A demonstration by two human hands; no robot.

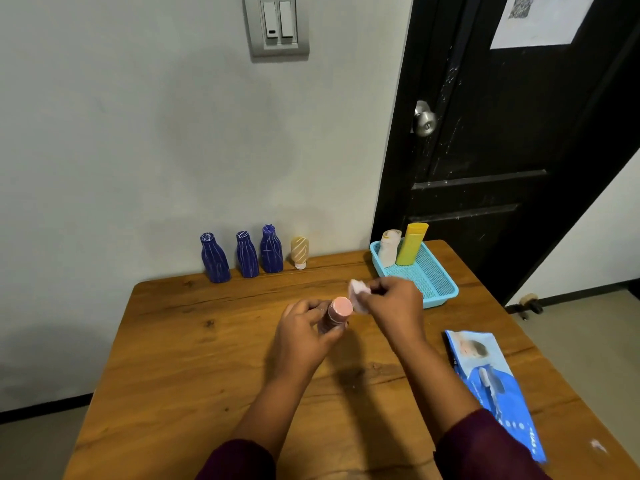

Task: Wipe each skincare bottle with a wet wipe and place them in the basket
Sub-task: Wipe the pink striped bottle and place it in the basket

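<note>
left hand (304, 336) fingers curl round pink bottle (337, 311), frame centre | right hand (391, 303) pinches wet wipe (358, 294) | bottle likely light, rigid (slick when wet), grip mid-body | basket (433, 278) right of centre

Bottles (247, 253) left of basket (437, 281), pack (495, 386) in front

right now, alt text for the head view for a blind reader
A left hand holds a pink bottle at a table while the right hand pinches a wipe beside its cap. Behind, a basket holds a white bottle and a yellow bottle; three blue bottles and a tan bottle stand by the wall; a wipes pack lies right.
</note>
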